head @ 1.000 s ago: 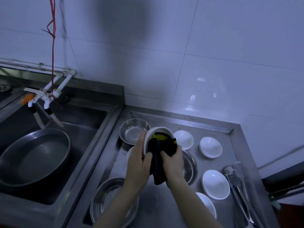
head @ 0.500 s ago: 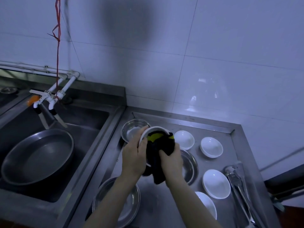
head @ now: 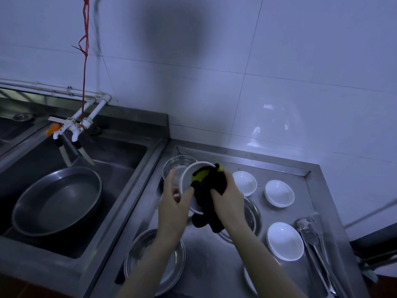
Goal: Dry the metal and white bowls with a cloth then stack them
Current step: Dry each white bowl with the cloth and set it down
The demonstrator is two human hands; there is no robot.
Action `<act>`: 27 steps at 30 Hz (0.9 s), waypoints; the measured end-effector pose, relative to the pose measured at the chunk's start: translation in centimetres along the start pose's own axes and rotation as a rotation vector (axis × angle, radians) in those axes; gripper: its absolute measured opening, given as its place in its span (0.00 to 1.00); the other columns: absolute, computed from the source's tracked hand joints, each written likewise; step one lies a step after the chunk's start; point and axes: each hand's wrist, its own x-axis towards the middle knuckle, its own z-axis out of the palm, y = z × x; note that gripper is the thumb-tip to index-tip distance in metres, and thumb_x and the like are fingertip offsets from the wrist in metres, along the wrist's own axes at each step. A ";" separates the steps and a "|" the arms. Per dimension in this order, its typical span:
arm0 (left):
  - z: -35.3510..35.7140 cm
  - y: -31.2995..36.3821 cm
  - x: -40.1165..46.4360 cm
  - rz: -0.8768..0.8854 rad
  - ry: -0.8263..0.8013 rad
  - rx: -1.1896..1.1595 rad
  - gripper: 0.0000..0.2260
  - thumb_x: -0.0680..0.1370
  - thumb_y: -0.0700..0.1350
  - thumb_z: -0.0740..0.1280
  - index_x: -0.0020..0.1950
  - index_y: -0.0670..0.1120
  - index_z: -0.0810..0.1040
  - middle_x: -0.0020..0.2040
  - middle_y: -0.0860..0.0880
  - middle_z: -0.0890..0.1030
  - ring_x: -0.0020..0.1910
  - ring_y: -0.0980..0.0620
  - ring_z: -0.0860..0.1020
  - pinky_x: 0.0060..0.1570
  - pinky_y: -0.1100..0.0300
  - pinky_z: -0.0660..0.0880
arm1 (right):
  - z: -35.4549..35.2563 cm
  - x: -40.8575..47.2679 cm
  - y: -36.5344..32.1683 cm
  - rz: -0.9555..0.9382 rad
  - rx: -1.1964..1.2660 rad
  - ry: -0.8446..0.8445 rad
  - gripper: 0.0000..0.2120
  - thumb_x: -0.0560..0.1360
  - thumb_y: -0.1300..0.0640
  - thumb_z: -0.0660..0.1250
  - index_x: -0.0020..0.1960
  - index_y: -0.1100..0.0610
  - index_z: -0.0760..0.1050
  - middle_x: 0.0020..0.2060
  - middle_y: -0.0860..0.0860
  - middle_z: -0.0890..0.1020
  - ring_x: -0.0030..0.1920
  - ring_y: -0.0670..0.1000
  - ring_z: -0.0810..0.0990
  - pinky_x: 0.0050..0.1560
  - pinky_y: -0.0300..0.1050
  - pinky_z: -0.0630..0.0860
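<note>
The left hand [head: 173, 206] grips a white bowl [head: 189, 179] by its rim, thumb on the near edge, holding it tilted above the worktop [head: 210, 265]. The right hand [head: 228, 200] clutches a black cloth [head: 207, 203] with a yellow patch and presses it into the bowl's hollow; the cloth's loose end hangs below both hands.

Just beyond the left hand sits a small metal bowl [head: 178, 166], partly hidden by the held bowl. Under the left forearm lies a larger metal bowl [head: 171, 265], and another metal bowl [head: 251, 218] shows under the right wrist. To the right of the right hand three white bowls rest apart on the worktop: one close by [head: 245, 182], one farther right [head: 279, 193], one nearer the person [head: 284, 240]. Tongs [head: 315, 248] lie at the far right edge. Left of the left hand, a wide pan [head: 57, 201] sits in the sink [head: 120, 164] below the taps [head: 73, 127].
</note>
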 end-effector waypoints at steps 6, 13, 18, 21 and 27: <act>-0.5 -0.7 0.5 0.152 -0.106 0.198 0.15 0.83 0.48 0.60 0.69 0.60 0.74 0.57 0.59 0.80 0.55 0.70 0.76 0.52 0.73 0.72 | 1.0 -1.1 1.6 0.153 0.057 -0.041 0.17 0.70 0.62 0.68 0.52 0.49 0.65 0.45 0.50 0.78 0.50 0.55 0.78 0.48 0.47 0.74; -3.1 1.8 5.0 0.185 -0.582 0.517 0.18 0.82 0.49 0.61 0.69 0.65 0.72 0.64 0.62 0.76 0.64 0.62 0.73 0.66 0.61 0.70 | -0.3 -0.1 0.7 -0.267 -0.315 -0.153 0.17 0.72 0.57 0.66 0.59 0.48 0.69 0.48 0.48 0.80 0.46 0.53 0.79 0.46 0.50 0.76; 0.0 -1.0 -0.4 0.161 -0.050 0.087 0.28 0.80 0.42 0.65 0.72 0.68 0.61 0.54 0.54 0.79 0.52 0.58 0.80 0.52 0.59 0.79 | 0.6 -1.2 1.2 0.169 0.160 0.132 0.17 0.70 0.62 0.68 0.56 0.51 0.70 0.45 0.49 0.80 0.50 0.54 0.78 0.53 0.52 0.75; 1.6 -2.0 -2.2 0.189 -0.126 0.086 0.36 0.78 0.35 0.59 0.71 0.73 0.55 0.67 0.54 0.73 0.62 0.59 0.75 0.61 0.58 0.77 | 0.9 -2.2 2.1 0.262 0.256 0.095 0.15 0.70 0.64 0.68 0.52 0.51 0.69 0.43 0.45 0.78 0.48 0.50 0.77 0.46 0.42 0.74; -0.6 0.7 1.2 0.272 -0.487 0.431 0.29 0.79 0.36 0.58 0.77 0.59 0.60 0.67 0.50 0.74 0.62 0.52 0.77 0.56 0.62 0.76 | -0.4 -0.9 2.5 -0.049 -0.151 0.044 0.17 0.71 0.61 0.66 0.58 0.52 0.69 0.47 0.50 0.80 0.48 0.56 0.79 0.45 0.47 0.73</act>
